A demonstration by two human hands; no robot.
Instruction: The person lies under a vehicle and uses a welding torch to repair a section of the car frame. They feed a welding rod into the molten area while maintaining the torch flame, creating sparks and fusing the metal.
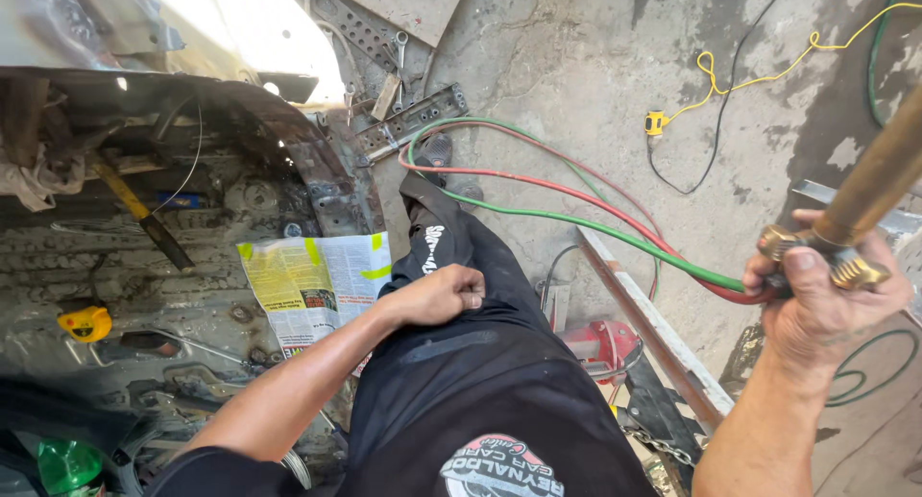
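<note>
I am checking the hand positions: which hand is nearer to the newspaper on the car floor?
Left. The left hand rests on the dark trouser leg, just right of the newspaper. The right hand is far to the right, gripping a brass torch.

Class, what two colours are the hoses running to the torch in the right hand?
Red and green hoses, clearest in the head view.

Brass torch point(869, 185) in right hand point(826, 300)

Torch point(869, 185) – shiny brass; hoses point(615, 223) – smooth rubber; floor point(595, 65) – rough concrete.
</note>
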